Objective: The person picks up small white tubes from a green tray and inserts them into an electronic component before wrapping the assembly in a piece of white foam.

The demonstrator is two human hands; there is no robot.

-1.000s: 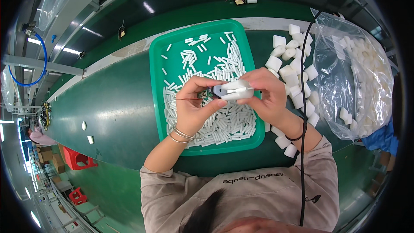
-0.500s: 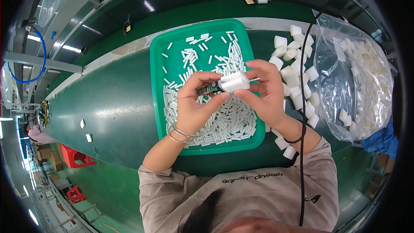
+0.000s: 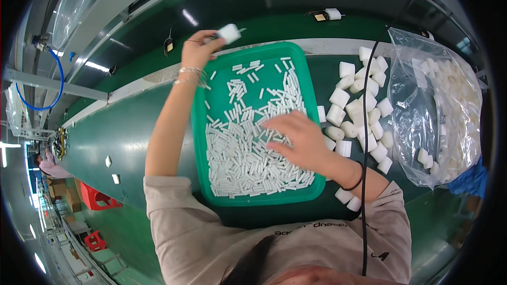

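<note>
My left hand, fingers closed, holds a small circuit board assembly with a white foam piece on its end. It is past the far left corner of a green tray, at the edge of the dark belt; the board itself is mostly covered by my fingers. A thin white tip pokes out of the foam. Over the tray's middle, my right hand is slightly blurred, thumb and fingers apart, with nothing seen between them. Below it lie many short white tubes, heaped in the tray's near half and scattered thinly toward its far end.
White foam pieces are piled right of the tray, beside a clear plastic bag full of more. On the dark belt rest another board with foam and a small dark board. A black cable hangs across the right side.
My left hand has carried the board with its foam piece away from above the tray, toward the far left. My right hand has let go of the foam and lowered toward the tubes.
</note>
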